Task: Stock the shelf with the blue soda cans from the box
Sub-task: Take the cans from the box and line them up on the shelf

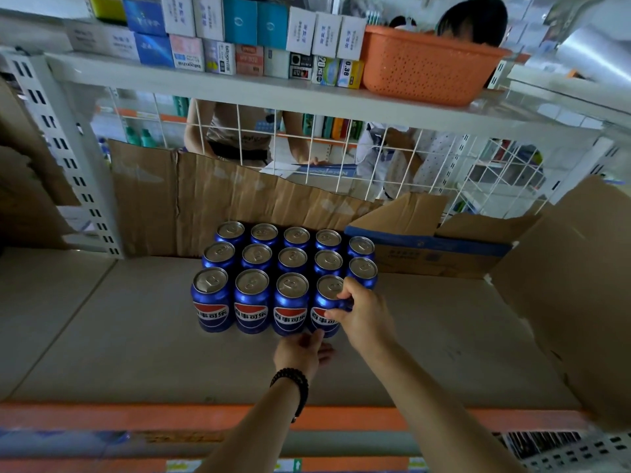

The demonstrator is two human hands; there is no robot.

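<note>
With the right hand (pixel 362 315) fingers wrapped round the front-row can (pixel 326 307) at frame centre and left hand (pixel 300 351) loosely open below, a nudge could topple neighbouring cans (pixel 290 303).

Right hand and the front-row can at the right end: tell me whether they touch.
Touching. The head view shows the right hand with fingers wrapped on the rim and side of the rightmost front can.

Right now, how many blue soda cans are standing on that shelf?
14 that I can see: back row of four, middle row of five, front row of five, counting the can under the right hand. None look hidden.
</note>
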